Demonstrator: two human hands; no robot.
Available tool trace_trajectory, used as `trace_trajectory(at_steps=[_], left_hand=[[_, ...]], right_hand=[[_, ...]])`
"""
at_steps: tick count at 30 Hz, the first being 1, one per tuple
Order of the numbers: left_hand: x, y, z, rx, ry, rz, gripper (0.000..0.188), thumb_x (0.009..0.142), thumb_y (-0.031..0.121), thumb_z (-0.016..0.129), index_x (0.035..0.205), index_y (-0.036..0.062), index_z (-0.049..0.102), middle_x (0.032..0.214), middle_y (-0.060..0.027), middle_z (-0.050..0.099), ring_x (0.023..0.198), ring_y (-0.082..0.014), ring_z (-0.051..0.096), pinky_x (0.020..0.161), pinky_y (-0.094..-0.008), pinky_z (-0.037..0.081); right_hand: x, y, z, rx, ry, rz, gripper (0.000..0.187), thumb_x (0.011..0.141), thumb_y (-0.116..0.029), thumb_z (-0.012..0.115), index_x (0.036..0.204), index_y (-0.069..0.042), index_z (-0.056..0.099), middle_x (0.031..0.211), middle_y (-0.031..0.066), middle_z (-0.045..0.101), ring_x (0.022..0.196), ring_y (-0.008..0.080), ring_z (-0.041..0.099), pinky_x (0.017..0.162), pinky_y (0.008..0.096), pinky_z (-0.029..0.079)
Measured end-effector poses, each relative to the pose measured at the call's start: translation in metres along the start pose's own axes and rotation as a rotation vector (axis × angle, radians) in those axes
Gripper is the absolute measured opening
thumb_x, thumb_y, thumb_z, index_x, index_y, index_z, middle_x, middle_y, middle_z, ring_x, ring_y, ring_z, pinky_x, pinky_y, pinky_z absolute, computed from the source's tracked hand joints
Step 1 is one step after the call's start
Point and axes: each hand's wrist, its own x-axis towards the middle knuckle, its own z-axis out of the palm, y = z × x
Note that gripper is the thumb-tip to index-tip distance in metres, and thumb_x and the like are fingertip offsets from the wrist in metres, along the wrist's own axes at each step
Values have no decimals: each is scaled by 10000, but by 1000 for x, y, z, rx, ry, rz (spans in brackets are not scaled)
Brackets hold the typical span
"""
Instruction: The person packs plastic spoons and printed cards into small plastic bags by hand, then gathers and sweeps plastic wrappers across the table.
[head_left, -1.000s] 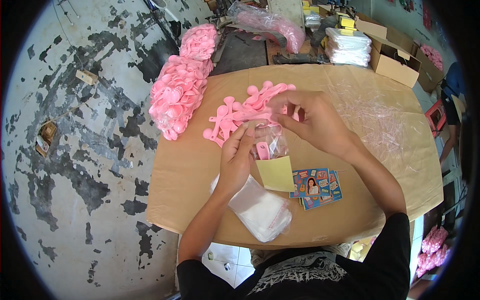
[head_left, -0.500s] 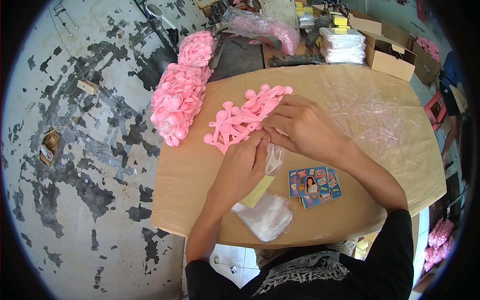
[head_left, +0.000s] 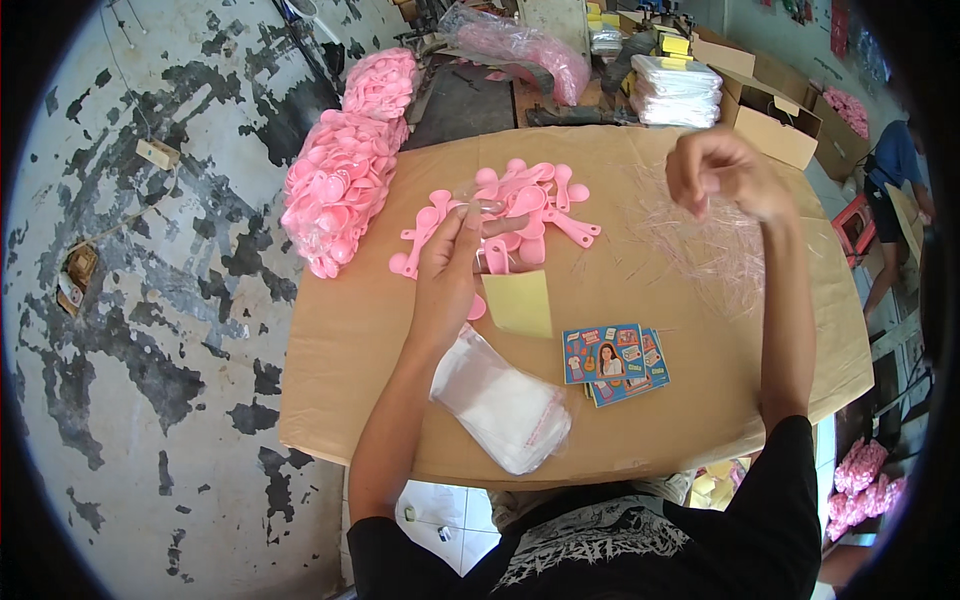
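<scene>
My left hand (head_left: 450, 255) is raised over the near edge of a loose pile of pink plastic scoops (head_left: 525, 190). Its thumb and fingers pinch a clear plastic bag (head_left: 488, 206), mostly hidden against the scoops. A plain yellow card (head_left: 518, 303) shows just below those fingers; whether the hand holds it, I cannot tell. Over at the right, my right hand (head_left: 728, 175) hovers above a scatter of thin clear strips (head_left: 715, 250), fingers curled together. Anything in them is too small to make out. Close to me lie a stack of clear bags (head_left: 505, 405) and blue printed cards (head_left: 605, 355).
Brown paper covers the table (head_left: 680, 430). Bulging bags of pink scoops (head_left: 340, 185) stand against the peeling wall at left. Behind the table are stacked clear packets (head_left: 675, 90) and an open cardboard box (head_left: 770, 120). Another person (head_left: 895, 160) is at the far right.
My hands have separated: the right moved up and right to the clear strips, while the left shifted slightly left and upward. The yellow card has moved up, off the bag stack.
</scene>
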Motion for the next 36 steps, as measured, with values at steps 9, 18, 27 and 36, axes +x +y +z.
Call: trace_trajectory(at_steps=[9,18,27,36], left_hand=[[9,-30,-24,-95,-140,-293,363,1043,246,489,1246,-38,590,1068,-80,682,985,-178,677,848,-296,557],[2,-24,3,-147,-90,-165,380,1052,251,473,1323,-2,554,1152,-67,670,987,-157,668,876,-325,561],[-4,-26,-2,-23,-8,31,429,1058,248,450,1349,-59,520,1316,-154,596,1067,-180,647,899,-337,561],[-9,-11,-9,-61,-110,4,366,1044,238,491,1305,-4,578,1013,-76,696,842,-125,688,702,-272,584]], right_hand=[[5,51,-3,-938,942,140,321,909,-52,606,1226,-2,624,1201,83,661,996,156,625,825,303,507],[62,61,117,-411,314,289,270,937,-137,666,1180,-20,648,986,25,708,857,76,627,767,258,519],[69,69,120,-121,457,177,246,934,-109,682,1166,-30,686,957,20,704,788,47,608,663,228,524],[68,50,116,-85,445,164,221,955,-74,631,1160,-32,703,888,29,708,701,66,610,632,237,531]])
